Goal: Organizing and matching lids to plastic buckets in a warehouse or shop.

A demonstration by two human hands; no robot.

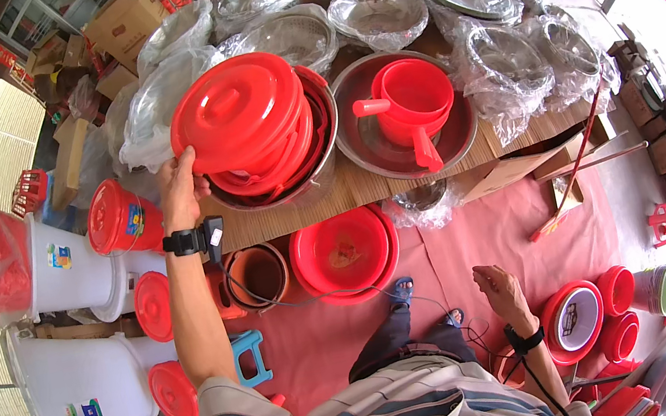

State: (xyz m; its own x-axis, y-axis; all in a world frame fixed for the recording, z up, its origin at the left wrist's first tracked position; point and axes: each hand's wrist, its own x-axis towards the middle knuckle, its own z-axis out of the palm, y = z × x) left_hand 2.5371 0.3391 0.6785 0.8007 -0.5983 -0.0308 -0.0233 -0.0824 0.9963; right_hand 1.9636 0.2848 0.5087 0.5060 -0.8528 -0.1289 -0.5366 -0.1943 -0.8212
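My left hand grips the near left edge of a red plastic lid, with the thumb on its rim. The lid sits tilted over a stack of red plastic buckets, which stands inside a large metal pot at the table edge. My right hand hangs over the red floor covering, fingers loosely curled and nothing in them. Right of the pot, a wide steel basin holds red plastic dippers, one nested in another, their handles pointing left and toward me.
Plastic-wrapped steel bowls cover the back of the table. Below its edge lie red basins and a brown bucket. White tubs stand left, near a blue stool. A thin cable runs from my left wrist.
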